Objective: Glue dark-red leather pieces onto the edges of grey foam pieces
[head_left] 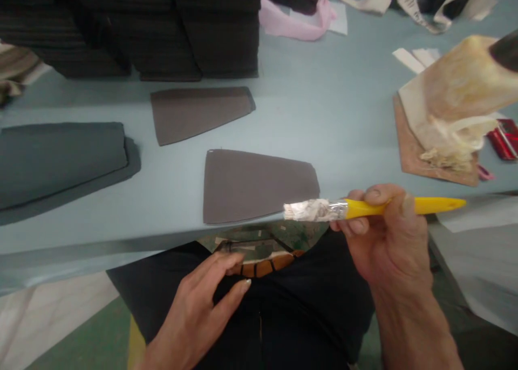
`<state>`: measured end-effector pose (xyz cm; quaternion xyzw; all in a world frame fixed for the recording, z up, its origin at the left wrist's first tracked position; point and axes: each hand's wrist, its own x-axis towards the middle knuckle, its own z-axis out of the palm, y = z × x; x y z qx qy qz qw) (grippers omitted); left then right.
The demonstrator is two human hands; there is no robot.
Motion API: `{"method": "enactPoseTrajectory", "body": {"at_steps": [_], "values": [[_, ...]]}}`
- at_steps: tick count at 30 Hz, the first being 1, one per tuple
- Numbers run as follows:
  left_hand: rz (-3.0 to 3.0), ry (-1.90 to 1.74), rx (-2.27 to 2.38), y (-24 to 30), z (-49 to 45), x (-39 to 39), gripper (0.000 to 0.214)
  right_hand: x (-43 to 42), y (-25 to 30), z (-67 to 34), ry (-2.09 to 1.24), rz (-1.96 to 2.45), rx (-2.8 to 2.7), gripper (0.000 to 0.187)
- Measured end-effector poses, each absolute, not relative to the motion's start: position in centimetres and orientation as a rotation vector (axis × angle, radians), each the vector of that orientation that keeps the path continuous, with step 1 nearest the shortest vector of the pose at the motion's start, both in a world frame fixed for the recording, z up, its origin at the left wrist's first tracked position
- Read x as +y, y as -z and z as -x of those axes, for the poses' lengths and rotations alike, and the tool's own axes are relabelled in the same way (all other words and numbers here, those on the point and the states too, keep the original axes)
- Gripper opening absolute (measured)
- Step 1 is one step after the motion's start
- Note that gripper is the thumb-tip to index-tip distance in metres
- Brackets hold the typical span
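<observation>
My right hand (388, 235) is closed around the yellow handle of a paintbrush (376, 206). Pale, crusted material coats its bristles and ferrule, which point left over the table edge. Beside the bristle end lies a brown-grey tapered flat piece (254, 186), near the front edge. A second brown-grey piece (198, 114) is farther back and to the left. Over my lap, my left hand (206, 294) is held below the table edge with thumb and fingers apart and nothing in it.
Tall stacks of dark pieces (162, 30) stand at the back left of the blue-grey table (348, 116). Dark green-grey tapered pieces (60, 165) lie at left. A glue-smeared container (457, 89) rests on a brown board (408, 143) at right. Pink cloth (295, 27) lies behind.
</observation>
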<state>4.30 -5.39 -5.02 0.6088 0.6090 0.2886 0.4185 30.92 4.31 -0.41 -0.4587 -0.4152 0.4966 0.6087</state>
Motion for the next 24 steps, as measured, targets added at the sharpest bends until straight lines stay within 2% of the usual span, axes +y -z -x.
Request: {"method": "enactPoseTrajectory", "body": {"at_steps": [4,11,17,24], "values": [[-1.745,-0.957,1.612,3.6,-2.2,-4.4,0.027,6.4,0.3,-29.9,-1.076,1.091,-1.046,0.029],[-2.062,-1.082,1.544,2.3,-0.7,2.1,0.026,10.3,-0.7,-28.3,-0.986,1.171,-1.212,0.03],[-2.141,-1.046,1.473,3.4,-0.5,6.3,0.022,13.1,-1.2,-26.1,-0.951,1.205,-1.323,0.029],[-2.171,-1.016,1.488,4.4,-0.4,7.3,0.016,15.5,-1.0,-23.4,-0.99,1.197,-1.428,0.024]]}}
